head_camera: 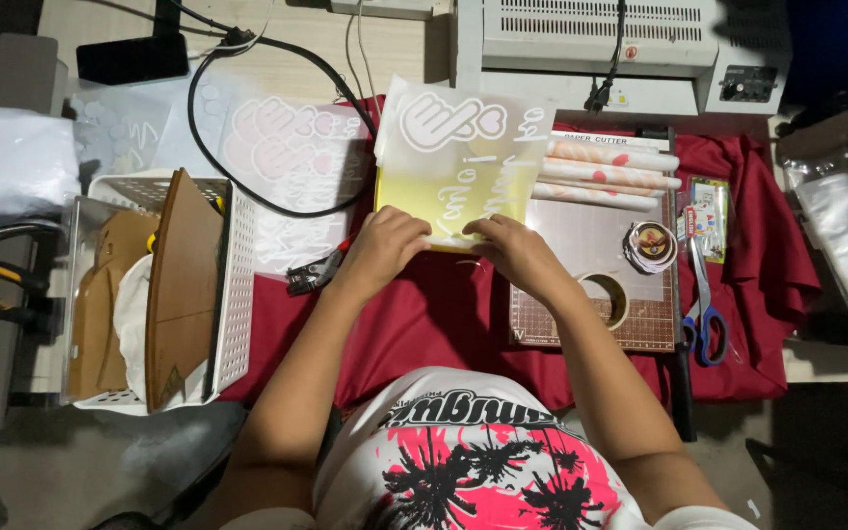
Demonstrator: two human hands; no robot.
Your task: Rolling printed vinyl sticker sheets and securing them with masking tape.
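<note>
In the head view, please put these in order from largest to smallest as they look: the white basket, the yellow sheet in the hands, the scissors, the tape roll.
1. White basket.
2. Yellow sheet, held by the left hand and right hand; it looks only a little smaller.
3. Scissors.
4. Tape roll.

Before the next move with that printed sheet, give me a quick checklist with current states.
1. Both hands on the sheet: ok. The left hand and the right hand pinch the near edge of the yellow-and-white printed sheet.
2. Sheet flat: cannot tell; its far edge seems to lift off the table.
3. Black cable off the sheet: ok, it loops to the left.
4. Scissors away from the hands: ok, they lie to the right of the cutting mat.
5. Tape roll free of the right forearm: not ok, it lies right against it.
6. Pliers near the left wrist: not ok, very close.
</note>
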